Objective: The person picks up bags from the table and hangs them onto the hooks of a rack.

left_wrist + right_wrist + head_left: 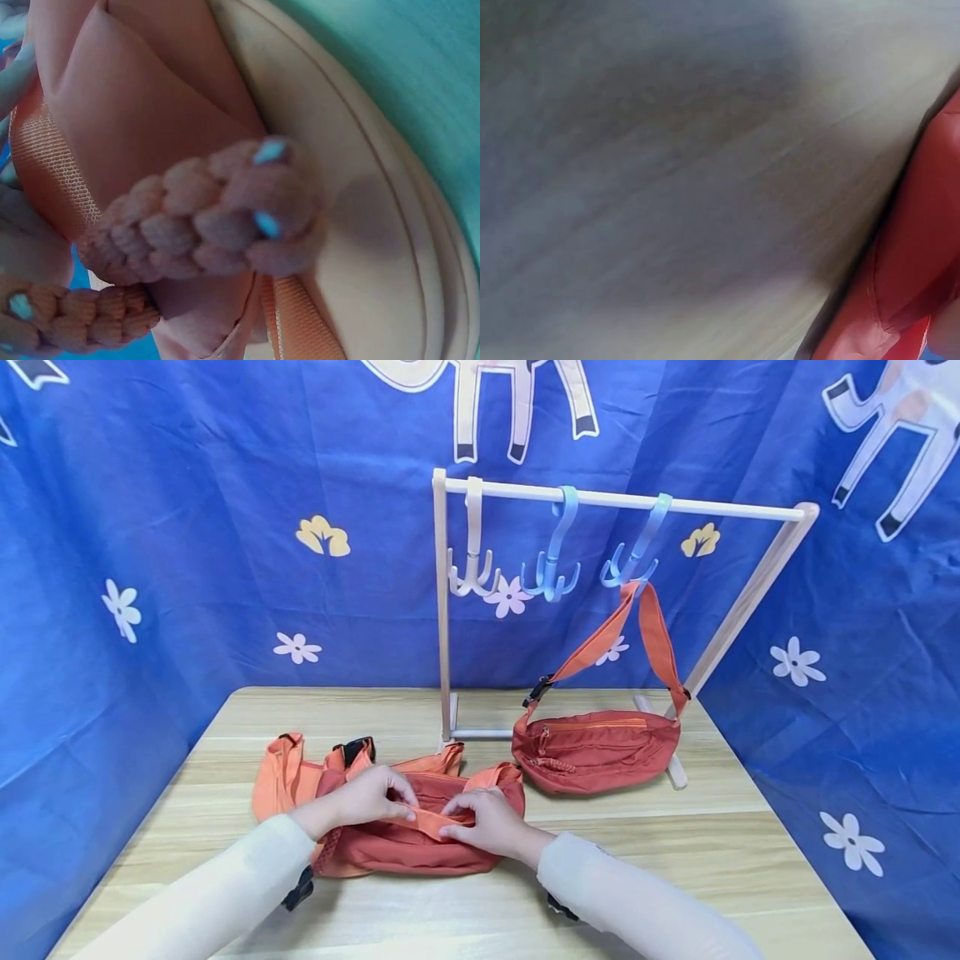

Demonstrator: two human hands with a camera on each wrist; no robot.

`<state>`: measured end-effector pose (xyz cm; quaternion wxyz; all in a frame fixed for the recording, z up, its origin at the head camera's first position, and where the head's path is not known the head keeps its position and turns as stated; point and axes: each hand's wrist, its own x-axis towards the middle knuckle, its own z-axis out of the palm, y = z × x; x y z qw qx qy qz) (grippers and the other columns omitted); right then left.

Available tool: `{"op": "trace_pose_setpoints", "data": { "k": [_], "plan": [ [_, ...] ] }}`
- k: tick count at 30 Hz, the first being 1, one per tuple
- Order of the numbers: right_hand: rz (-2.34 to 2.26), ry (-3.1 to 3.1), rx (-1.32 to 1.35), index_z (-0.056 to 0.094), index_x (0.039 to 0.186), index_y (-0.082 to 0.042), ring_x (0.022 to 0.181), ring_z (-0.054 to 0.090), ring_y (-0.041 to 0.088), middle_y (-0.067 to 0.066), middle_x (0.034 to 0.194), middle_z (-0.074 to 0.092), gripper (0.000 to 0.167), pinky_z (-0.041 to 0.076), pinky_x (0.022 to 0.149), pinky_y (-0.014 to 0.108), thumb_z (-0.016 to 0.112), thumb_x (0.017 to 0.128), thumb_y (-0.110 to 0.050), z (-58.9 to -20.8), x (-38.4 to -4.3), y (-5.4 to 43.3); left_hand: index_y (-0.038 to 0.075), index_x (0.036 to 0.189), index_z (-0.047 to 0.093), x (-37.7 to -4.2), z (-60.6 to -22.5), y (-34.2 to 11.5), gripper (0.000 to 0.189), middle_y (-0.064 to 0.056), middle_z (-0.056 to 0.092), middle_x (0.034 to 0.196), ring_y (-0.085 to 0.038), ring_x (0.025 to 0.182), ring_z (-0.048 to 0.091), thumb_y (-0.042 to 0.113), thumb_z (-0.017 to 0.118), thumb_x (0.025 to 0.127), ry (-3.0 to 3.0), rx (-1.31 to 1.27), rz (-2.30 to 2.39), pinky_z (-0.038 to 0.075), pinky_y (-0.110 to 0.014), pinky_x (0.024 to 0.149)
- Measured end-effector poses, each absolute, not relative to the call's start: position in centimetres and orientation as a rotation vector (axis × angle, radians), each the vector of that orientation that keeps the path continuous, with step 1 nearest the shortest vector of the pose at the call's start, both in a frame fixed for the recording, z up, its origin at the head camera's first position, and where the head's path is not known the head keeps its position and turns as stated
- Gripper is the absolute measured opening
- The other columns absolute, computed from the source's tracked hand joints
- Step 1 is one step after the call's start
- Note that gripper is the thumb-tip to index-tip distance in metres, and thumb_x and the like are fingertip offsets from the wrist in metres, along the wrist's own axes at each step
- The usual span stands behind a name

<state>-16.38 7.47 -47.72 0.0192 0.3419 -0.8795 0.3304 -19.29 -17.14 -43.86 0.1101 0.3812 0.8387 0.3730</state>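
A red waist bag [420, 857] lies on the table in the head view, its orange-edged opening apart. My left hand [371, 795] pinches the orange edge near its left end. At the right end of that edge, my right hand [489, 821] grips it between thumb and fingers. Braided zipper pulls [202, 214] hang close to the left wrist camera, in front of the bag's fabric and orange zipper tape [52, 161]. Beneath and left of this bag lies orange fabric with straps [281, 781]. The right wrist view catches only the red bag's side [911, 247].
Behind stands a wooden rack [442, 610] with a white hook [473, 543] and two blue hooks [555, 547] on its bar. Another red waist bag [600, 756] hangs by its orange strap from the right hook, its body at table level. Blue curtains [225, 568] surround the table.
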Motion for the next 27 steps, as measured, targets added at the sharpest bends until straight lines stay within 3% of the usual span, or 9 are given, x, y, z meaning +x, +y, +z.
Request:
{"op": "trace_pose_setpoints", "data": {
  "k": [10, 16, 18, 27],
  "plan": [
    [1.038, -2.743, 1.082, 0.071, 0.090, -0.023, 0.071, 0.050, -0.005, -0.021, 0.082, 0.064, 0.007, 0.037, 0.087, 0.035, 0.071, 0.087, -0.030, -46.7, -16.7, 7.4, 0.014, 0.081, 0.076, -19.3, -42.7, -17.3, 0.004, 0.010, 0.068, 0.079, -0.006, 0.070, 0.059, 0.011, 0.077, 0.080, 2.453, 1.055, 1.088, 0.049, -0.026, 0.064],
    [1.182, -2.705, 1.080, 0.069, 0.089, -0.018, 0.067, 0.051, -0.001, -0.013, 0.082, 0.066, 0.006, 0.043, 0.072, 0.023, 0.070, 0.088, -0.024, -45.6, -16.9, 7.3, 0.012, 0.082, 0.075, -19.2, -41.4, -17.3, 0.004, 0.010, 0.068, 0.082, -0.007, 0.076, 0.061, 0.016, 0.076, 0.081, 2.476, 1.075, 1.098, 0.050, -0.028, 0.069],
    [1.230, -2.704, 1.059, 0.069, 0.090, -0.017, 0.068, 0.052, 0.000, -0.012, 0.082, 0.065, 0.007, 0.044, 0.068, 0.020, 0.070, 0.089, -0.024, -45.1, -16.9, 7.3, 0.012, 0.083, 0.075, -19.3, -40.9, -17.3, 0.004, 0.010, 0.068, 0.082, -0.007, 0.076, 0.061, 0.016, 0.076, 0.081, 2.486, 1.096, 1.105, 0.050, -0.028, 0.071],
    [1.325, -2.713, 0.990, 0.065, 0.092, -0.019, 0.081, 0.056, 0.008, -0.010, 0.087, 0.063, 0.006, 0.044, 0.076, 0.026, 0.066, 0.091, -0.025, -42.5, -17.1, 7.5, 0.014, 0.085, 0.075, -19.9, -39.2, -17.3, 0.007, 0.008, 0.068, 0.082, -0.009, 0.072, 0.060, 0.020, 0.074, 0.083, 2.503, 1.118, 1.153, 0.050, -0.030, 0.067]
  ]
}}
